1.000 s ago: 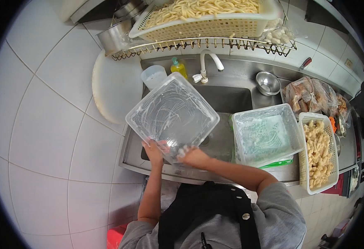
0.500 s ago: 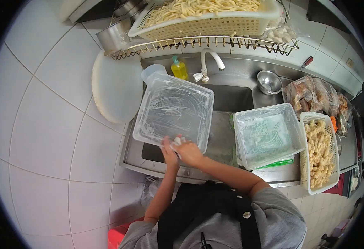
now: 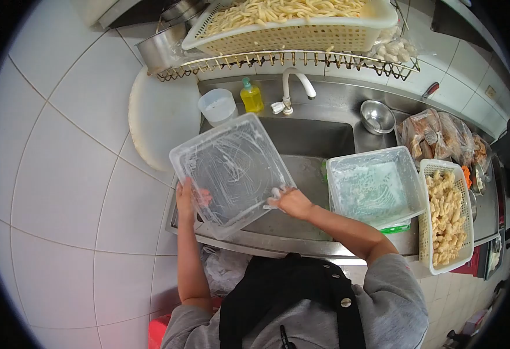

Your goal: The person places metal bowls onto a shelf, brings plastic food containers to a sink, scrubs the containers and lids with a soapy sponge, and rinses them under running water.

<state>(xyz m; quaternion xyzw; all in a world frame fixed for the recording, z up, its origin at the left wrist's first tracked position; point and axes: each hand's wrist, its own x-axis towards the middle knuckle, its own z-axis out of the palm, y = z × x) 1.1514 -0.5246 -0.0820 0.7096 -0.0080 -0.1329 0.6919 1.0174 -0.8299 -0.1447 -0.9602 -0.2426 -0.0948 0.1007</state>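
A clear square plastic container [image 3: 231,168] streaked with white suds is tilted over the left part of the steel sink [image 3: 301,131]. My left hand [image 3: 188,199] grips its left edge, with some fingers seen through the clear wall. At the container's right edge is my right hand [image 3: 290,202], closed on something white and foamy that looks like a scrubber or cloth. To the right, another clear container [image 3: 377,186] with greenish, soapy inside surfaces rests on a stack with a green edge.
Behind the sink are a faucet [image 3: 287,93], a yellow soap bottle [image 3: 252,97], a plastic tub [image 3: 217,107] and a metal bowl [image 3: 377,116]. A basket of pale food pieces [image 3: 445,215] stands right. Overhead, a wire rack [image 3: 290,58] holds a noodle basket [image 3: 301,36].
The container has turned and shifted left and a little down. My left hand has moved left to its side edge, and my right hand has moved right, so they are farther apart.
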